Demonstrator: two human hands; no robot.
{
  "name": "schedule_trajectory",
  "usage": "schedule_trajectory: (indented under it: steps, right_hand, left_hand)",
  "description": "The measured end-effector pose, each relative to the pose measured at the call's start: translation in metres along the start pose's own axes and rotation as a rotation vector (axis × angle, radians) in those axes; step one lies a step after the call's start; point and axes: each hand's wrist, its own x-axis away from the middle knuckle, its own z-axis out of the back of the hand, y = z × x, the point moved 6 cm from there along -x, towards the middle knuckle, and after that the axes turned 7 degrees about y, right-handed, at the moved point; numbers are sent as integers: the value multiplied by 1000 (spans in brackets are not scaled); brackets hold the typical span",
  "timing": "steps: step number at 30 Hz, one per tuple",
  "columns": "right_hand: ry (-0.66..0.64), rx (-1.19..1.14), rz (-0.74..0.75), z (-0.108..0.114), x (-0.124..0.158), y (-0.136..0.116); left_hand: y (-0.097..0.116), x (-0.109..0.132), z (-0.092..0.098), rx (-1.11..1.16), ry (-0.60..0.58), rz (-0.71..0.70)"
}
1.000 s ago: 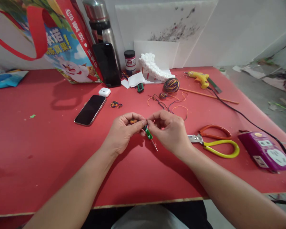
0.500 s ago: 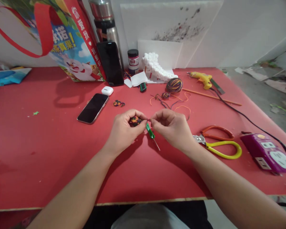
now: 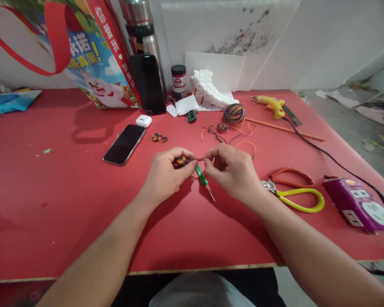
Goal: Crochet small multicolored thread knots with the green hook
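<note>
Pinched in my left hand [image 3: 166,172] is a small multicoloured crochet piece [image 3: 181,161], dark with orange and yellow flecks, partly hidden by the fingers. A short reddish strand of yarn [image 3: 200,160] stretches from its tip toward my right hand [image 3: 231,167], whose thumb and forefinger close at the strand's end. Just below the fingertips is a green-handled crochet hook [image 3: 201,175], its metal shaft slanting down to the right; whether a finger touches its upper end I cannot tell.
A yarn ball [image 3: 234,113] with loose strands lies beyond my hands, near a small crocheted bit [image 3: 159,138]. Pliers-like scissors [image 3: 299,199], a purple power socket [image 3: 360,204] and a corded yellow glue gun [image 3: 272,105] are at right. A phone [image 3: 124,144] lies left.
My right hand has shifted slightly right, away from the left fingertips, and a little more of the reddish strand shows between them. My left hand and the crochet hook stay nearly in place.
</note>
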Motion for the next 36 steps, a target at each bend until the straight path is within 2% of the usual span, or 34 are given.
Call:
schedule_trajectory:
  steps: [3,7,11,16,21,27,36]
  right_hand:
    - [20,105,132,2,1,-5]
    - [-9,182,184,2,2,-6]
    - [-28,151,110,3,0,-4]
    - [-43,-180,-143,5,-3,1]
    - [-74,-321,-251,-3,1,5]
    - [-78,-228,-226,-14,7,8]
    - [-26,-187,-174,-1,0,5]
  left_hand:
    - [-2,0,0,40,-17,44]
    - [-2,0,-1,69,-27,79]
    - [-5,-1,-1,114,-31,121]
    - [-13,-7,0,319,-26,152]
    - [-15,-9,-1,395,-48,151]
    - [-13,-6,-3,394,-60,165]
    - [-11,-3,-5,357,-100,170]
